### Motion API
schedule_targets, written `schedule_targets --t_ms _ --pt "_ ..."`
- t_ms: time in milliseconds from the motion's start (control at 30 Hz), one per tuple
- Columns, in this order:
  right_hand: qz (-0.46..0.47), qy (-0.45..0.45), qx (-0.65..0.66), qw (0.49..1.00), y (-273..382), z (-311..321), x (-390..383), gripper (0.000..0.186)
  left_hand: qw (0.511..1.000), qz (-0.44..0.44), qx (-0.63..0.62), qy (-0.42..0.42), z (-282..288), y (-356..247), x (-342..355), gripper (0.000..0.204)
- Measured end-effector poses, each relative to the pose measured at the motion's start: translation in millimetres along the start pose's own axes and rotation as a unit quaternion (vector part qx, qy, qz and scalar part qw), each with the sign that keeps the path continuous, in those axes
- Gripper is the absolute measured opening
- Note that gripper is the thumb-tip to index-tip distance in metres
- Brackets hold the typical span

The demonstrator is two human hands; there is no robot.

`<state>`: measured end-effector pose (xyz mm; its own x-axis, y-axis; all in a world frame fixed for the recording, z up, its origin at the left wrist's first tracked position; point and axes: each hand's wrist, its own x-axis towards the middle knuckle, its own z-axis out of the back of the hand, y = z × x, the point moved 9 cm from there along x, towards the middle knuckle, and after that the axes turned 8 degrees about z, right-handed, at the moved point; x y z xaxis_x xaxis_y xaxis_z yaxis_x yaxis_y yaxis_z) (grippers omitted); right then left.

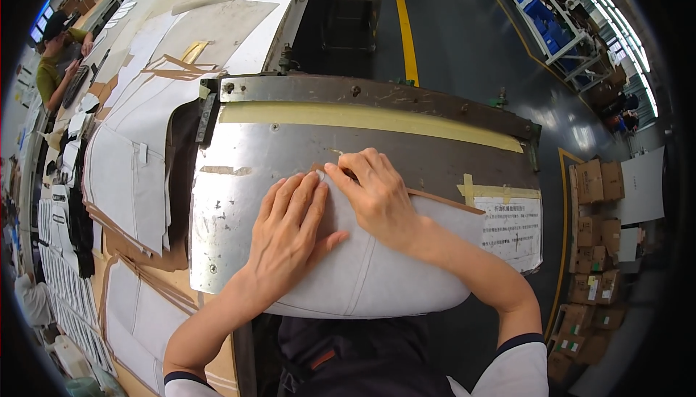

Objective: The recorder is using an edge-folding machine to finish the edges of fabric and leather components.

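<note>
A light grey sheet-material panel (406,274) with a seam down it and a brown edge strip lies on the metal plate (235,226) of a bench machine in front of me. My left hand (286,226) rests flat on the panel's left part, fingers stretched toward its far corner. My right hand (380,197) is closed, thumb and fingers pinching the panel's far edge just right of the left fingertips. The brown edge strip (449,203) runs on to the right from beneath my right hand. What lies under my right palm is hidden.
A metal bar (312,91) with bolts crosses the machine's far side, above yellow tape (348,120). A printed sheet (511,230) is taped at the right. Stacked grey panels (130,179) cover the left table. A co-worker (58,60) is far left; cardboard boxes (598,241) stand right.
</note>
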<state>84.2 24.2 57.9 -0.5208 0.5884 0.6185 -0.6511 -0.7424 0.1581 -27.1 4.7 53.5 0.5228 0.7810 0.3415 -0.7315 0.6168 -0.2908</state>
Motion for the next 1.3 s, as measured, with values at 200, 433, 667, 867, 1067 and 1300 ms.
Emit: schedule_targets --t_ms 200,433,667,867,1067,1300 --pt "0.037 0.018 -0.046 0.998 10.7 -4.4 6.7 0.034 0.999 0.018 -0.015 0.032 -6.2 4.8 1.1 0.070" --pt "0.056 0.059 -0.086 0.993 15.5 -13.7 7.1 0.039 0.997 0.039 0.005 0.068 -13.7 9.0 8.5 0.057" --pt "-0.026 0.031 0.000 0.999 -9.4 19.7 -28.2 0.038 0.996 0.035 0.062 0.061 -10.5 4.7 12.8 0.059" --pt "-0.021 0.020 0.009 1.000 -10.7 30.2 -34.0 0.036 0.990 0.012 0.142 0.012 -13.7 -7.5 20.5 0.063" --pt "0.000 0.040 0.000 0.999 -3.9 19.9 -21.6 0.039 0.989 0.006 0.150 -0.004 -13.6 -7.0 20.5 0.064" --pt "0.006 0.045 -0.022 0.999 2.0 7.8 -11.6 0.037 0.988 0.007 0.157 -0.003 -14.1 -9.5 21.7 0.061"
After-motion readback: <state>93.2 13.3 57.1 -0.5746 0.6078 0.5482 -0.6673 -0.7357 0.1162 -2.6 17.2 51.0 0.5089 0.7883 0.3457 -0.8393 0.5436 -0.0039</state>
